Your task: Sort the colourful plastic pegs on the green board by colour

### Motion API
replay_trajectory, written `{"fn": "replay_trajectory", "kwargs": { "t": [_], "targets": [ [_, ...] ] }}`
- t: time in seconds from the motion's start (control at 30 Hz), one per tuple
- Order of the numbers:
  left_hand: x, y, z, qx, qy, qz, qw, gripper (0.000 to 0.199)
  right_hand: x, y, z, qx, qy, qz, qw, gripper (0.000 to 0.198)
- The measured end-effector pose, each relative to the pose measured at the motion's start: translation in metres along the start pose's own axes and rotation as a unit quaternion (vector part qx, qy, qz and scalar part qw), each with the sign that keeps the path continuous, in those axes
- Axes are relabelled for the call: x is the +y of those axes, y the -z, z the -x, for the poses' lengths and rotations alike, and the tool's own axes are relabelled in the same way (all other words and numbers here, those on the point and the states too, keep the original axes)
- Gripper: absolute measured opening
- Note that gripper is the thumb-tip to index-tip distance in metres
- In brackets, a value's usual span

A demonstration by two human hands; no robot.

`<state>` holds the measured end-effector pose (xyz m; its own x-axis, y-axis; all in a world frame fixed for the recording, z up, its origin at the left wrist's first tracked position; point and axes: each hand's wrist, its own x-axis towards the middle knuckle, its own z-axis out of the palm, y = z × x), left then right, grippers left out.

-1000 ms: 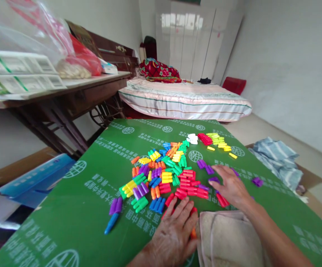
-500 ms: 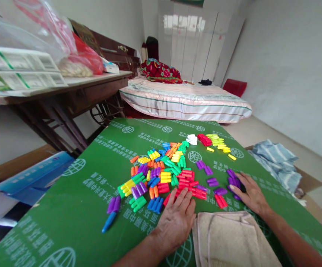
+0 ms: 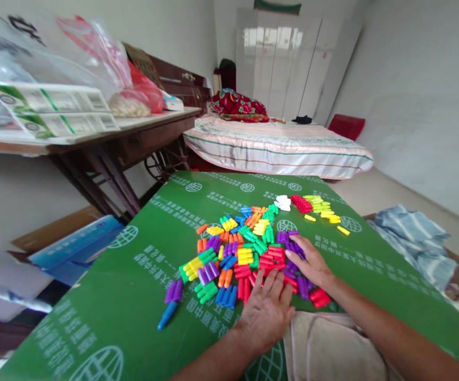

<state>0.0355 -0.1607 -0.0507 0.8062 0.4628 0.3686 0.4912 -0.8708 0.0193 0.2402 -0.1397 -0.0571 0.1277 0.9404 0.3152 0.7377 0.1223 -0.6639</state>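
Beyond the cloth (image 3: 332, 344), our left hand (image 3: 267, 312) spreads loosely over red caps (image 3: 272, 255), right hand (image 3: 312, 263) curls round part-hidden purple caps (image 3: 303, 286), grip unclear; far left of cloth, plastic bag (image 3: 146, 87), blurry pale lumps (image 3: 128, 105) inside.

Pieces (image 3: 245, 256) on table (image 3: 114, 296), before bed (image 3: 279, 145).

The left hand (image 3: 268, 309) lies palm down, the right hand (image 3: 312, 262) ahead and rightward of it, fingers angled leftward.

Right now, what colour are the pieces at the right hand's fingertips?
The pieces at the right hand are purple; best seen in the head view, the only one.
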Motion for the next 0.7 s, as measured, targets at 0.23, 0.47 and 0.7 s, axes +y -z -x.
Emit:
{"fn": "replay_trajectory", "kwargs": {
  "t": [0.23,0.47,0.7],
  "targets": [
    [0.002,0.004,0.003,0.024,-0.031,0.003,0.999,0.036,-0.030,-0.034,-0.032,0.019,-0.042,-0.115,0.992,0.044],
    [0.002,0.006,0.002,0.029,-0.046,0.000,0.999,0.034,-0.052,-0.062,-0.052,0.051,-0.110,-0.285,0.951,0.042],
    [-0.001,0.006,0.001,0.029,-0.080,-0.002,0.996,0.029,-0.080,-0.072,-0.064,0.026,-0.143,-0.336,0.931,0.037]
  ]
}}
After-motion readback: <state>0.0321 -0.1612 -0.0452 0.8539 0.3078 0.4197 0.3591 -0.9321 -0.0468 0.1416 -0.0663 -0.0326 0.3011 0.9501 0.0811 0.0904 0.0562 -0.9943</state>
